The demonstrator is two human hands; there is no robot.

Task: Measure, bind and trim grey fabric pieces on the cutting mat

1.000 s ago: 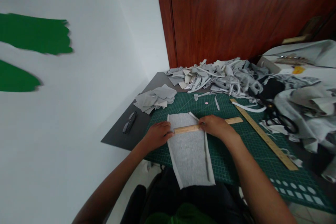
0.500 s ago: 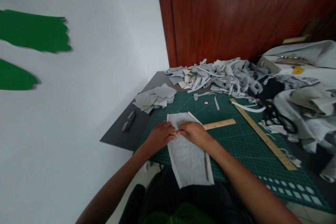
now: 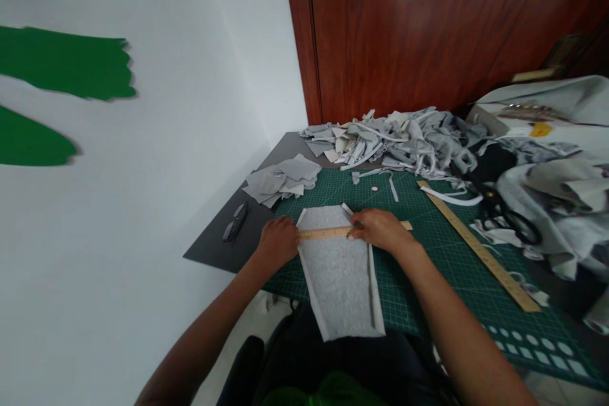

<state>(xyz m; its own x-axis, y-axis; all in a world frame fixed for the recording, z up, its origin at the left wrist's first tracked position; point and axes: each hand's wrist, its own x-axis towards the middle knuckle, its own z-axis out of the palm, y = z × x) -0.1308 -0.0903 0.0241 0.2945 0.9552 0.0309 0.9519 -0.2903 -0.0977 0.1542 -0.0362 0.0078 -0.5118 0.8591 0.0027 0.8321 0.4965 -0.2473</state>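
A grey fabric piece (image 3: 337, 285) with folded side edges lies on the green cutting mat, its lower end hanging over the mat's near edge. Across its upper part runs a short wooden ruler (image 3: 326, 233), whose right end sticks out past the cloth. My left hand (image 3: 280, 242) is closed at the ruler's left end, by the fabric's left edge. With bent fingers, my right hand (image 3: 383, 229) grips the ruler near the fabric's right edge. A small dark spot shows at those fingertips; I cannot make out what it is.
A longer wooden ruler (image 3: 476, 244) lies slantwise on the cutting mat (image 3: 428, 292). Black scissors (image 3: 511, 216) rest among cloth at right. Scraps (image 3: 409, 139) are heaped at the back. Cut pieces (image 3: 285, 177) and glasses (image 3: 235, 222) lie left, beside the wall.
My hands have moved apart, the left one leftward and the right one rightward along the ruler. The ruler has shifted left, and more of it shows across the fabric.
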